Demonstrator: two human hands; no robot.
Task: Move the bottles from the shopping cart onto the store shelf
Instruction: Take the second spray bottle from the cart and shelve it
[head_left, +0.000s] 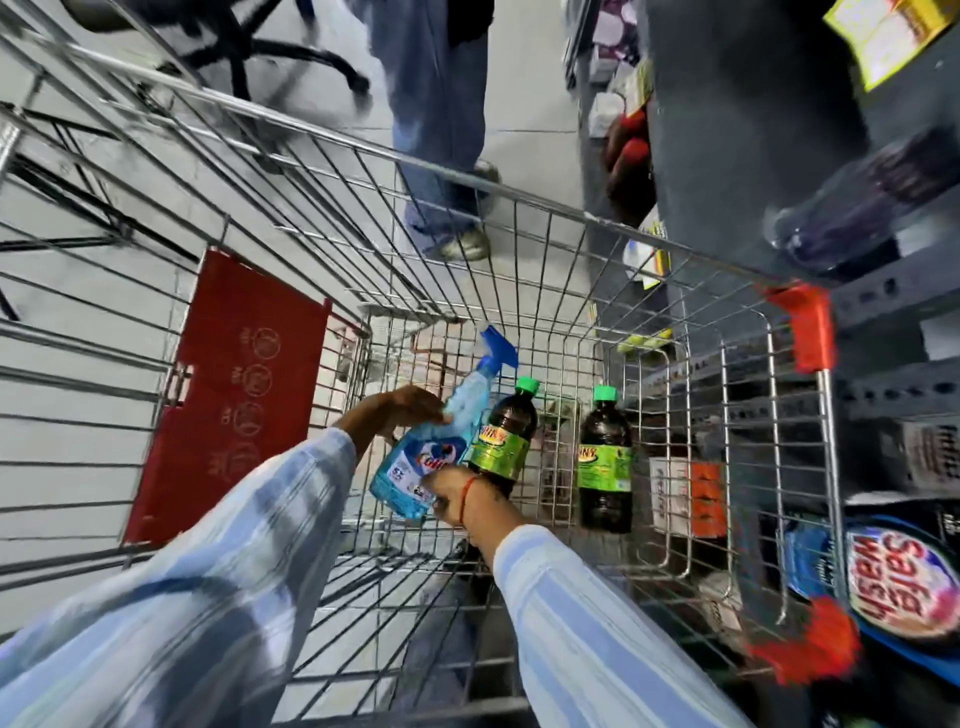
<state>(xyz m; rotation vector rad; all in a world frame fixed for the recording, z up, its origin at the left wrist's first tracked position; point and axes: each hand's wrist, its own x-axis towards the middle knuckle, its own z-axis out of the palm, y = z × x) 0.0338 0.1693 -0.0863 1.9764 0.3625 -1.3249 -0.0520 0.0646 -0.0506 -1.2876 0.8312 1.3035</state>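
A blue spray bottle (441, 441) is tilted inside the wire shopping cart (545, 208), nozzle pointing away from me. My left hand (400, 413) grips it near the neck. My right hand (449, 491), with a red thread at the wrist, closes on its lower end. Right behind it leans a dark bottle with a green cap and green label (501, 431), its base hidden by my right wrist. A second bottle of the same kind (605, 460) stands upright further right in the cart. The grey store shelf (883, 301) runs along the cart's right side.
A person in jeans (441, 156) stands beyond the cart's far end. A purple bottle (852, 218) lies on the shelf, with packaged goods (898, 577) lower down. The cart's red flap (234, 395) hangs on its left side. An office chair base (270, 52) is far left.
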